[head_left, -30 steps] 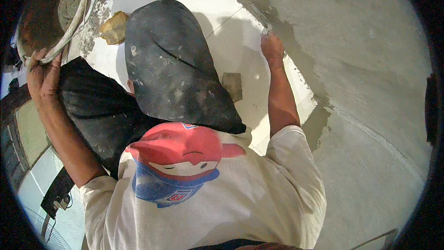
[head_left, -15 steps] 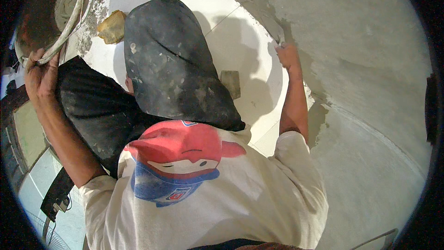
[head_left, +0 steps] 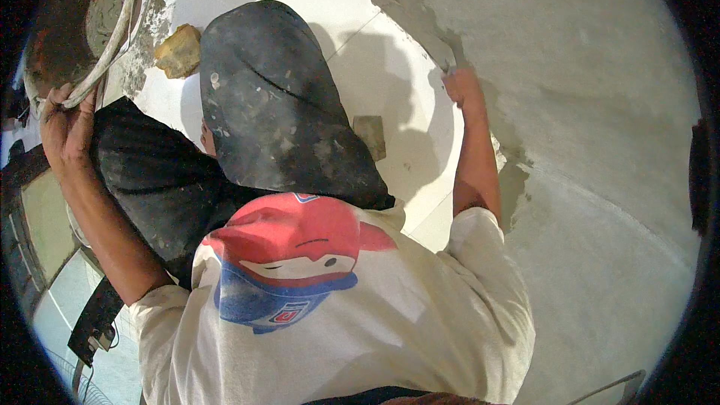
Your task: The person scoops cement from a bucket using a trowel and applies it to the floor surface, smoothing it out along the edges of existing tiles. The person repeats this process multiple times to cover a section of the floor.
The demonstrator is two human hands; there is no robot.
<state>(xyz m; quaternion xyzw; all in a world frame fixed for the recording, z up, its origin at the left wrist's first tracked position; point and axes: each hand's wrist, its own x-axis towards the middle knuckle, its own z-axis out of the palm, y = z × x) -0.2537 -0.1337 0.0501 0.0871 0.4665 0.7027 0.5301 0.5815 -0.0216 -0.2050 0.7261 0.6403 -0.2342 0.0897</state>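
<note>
At the upper left my left hand (head_left: 67,127) is closed round the pale, thick handle (head_left: 116,45) of a dark bucket (head_left: 56,49), which has grey mortar (head_left: 105,19) inside. My right hand (head_left: 466,91) is a fist at the foot of the grey plastered wall (head_left: 600,90), where the pale tiled floor (head_left: 431,112) meets it. A small bit of something shows at its fingertips, too small to name. Wet-looking darker mortar (head_left: 454,45) runs along that joint beside the fist.
A yellowish sponge-like block (head_left: 178,52) lies on the floor left of my raised knee (head_left: 274,90). Right of the knee is a flat grey-brown square piece (head_left: 370,137). A dark strip with a small fitting and wire (head_left: 99,337) is at the lower left.
My right hand has shifted very slightly left along the wall's foot, still a fist. The left hand keeps its hold on the bucket handle. The view has moved slightly.
</note>
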